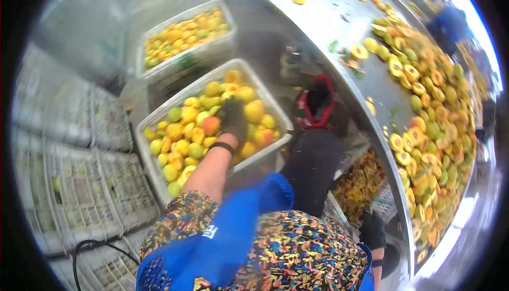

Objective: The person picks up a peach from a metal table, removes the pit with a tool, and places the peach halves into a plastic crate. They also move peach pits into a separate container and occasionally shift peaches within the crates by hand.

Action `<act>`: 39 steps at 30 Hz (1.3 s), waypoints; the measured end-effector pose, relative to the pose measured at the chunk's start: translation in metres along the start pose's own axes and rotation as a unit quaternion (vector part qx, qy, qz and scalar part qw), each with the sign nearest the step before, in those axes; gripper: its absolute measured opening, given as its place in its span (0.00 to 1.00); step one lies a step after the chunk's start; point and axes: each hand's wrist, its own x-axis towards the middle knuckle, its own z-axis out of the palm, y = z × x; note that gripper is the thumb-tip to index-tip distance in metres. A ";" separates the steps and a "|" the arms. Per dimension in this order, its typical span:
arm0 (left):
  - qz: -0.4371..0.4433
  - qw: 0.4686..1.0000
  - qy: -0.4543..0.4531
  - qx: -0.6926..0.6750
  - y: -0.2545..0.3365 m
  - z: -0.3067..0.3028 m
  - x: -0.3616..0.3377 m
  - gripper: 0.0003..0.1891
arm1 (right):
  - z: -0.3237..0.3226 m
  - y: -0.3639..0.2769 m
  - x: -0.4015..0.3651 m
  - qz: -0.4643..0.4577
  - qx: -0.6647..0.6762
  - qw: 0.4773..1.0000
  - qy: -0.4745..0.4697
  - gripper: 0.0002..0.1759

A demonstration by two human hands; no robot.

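My left hand [233,118], in a dark glove with a black band at the wrist, reaches into a white plastic crate [150,170] full of yellow peaches [183,147]. It lies against the fruit near the crate's middle; motion smears its fingers. Down at my right side, my right hand [373,231], also dark-gloved, is beside the edge of a metal table [379,126]. Its fingers are hard to make out, and I cannot tell whether it holds anything. A large heap of halved peaches [437,137] covers the table's right part.
A second crate [140,60] of peaches stands beyond the first. White crates [74,185] are stacked on the left, with a black cable [79,248] before them. Under the table sits a container of brownish scraps [360,185]. A person in blue [450,26] is across the table.
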 end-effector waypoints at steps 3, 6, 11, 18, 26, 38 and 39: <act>-0.030 0.994 0.000 -0.110 0.006 -0.005 0.018 0.25 | -0.010 -0.057 -0.015 0.193 0.013 0.981 -0.006 0.22; -0.014 0.988 -0.149 -0.025 0.000 -0.026 0.026 0.32 | -0.018 -0.054 -0.006 0.158 0.024 0.987 0.011 0.24; 0.043 0.925 0.089 -0.366 0.086 -0.116 0.077 0.22 | -0.021 0.003 -0.003 0.052 -0.119 0.990 0.046 0.25; 0.375 0.858 -0.076 -0.342 0.377 -0.280 0.051 0.27 | -0.039 -0.008 -0.017 -0.078 -0.111 0.984 0.118 0.25; 0.400 0.809 -0.234 -0.361 0.388 -0.316 0.008 0.20 | -0.066 -0.038 -0.048 -0.073 0.136 0.976 0.153 0.13; 0.199 0.449 -0.297 -0.819 0.291 -0.358 -0.066 0.20 | -0.061 -0.140 -0.048 -0.134 0.159 0.973 0.096 0.16; 0.152 0.426 -0.298 -0.840 0.289 -0.368 -0.069 0.19 | -0.058 -0.141 -0.049 -0.152 0.124 0.975 0.105 0.16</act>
